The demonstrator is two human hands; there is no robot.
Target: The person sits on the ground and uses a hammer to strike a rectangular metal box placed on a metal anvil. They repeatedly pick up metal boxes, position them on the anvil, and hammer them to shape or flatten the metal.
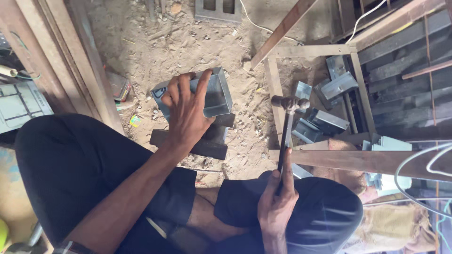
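Observation:
My left hand [186, 110] lies spread over a grey sheet-metal box [216, 94], gripping it from above. The box rests on a dark metal block [207, 143] on the sandy ground. My right hand [278, 200] is closed around the handle of a hammer [288, 106]. The hammer's head points up and away, raised to the right of the box. My knees in dark trousers frame the lower view.
A rusty steel frame [329, 157] stands to the right, with several similar grey metal boxes [327, 120] lying inside and behind it. White cables [423, 164] loop at the right. A wooden door frame [70, 61] runs along the left. Sandy ground [165, 42] has small debris.

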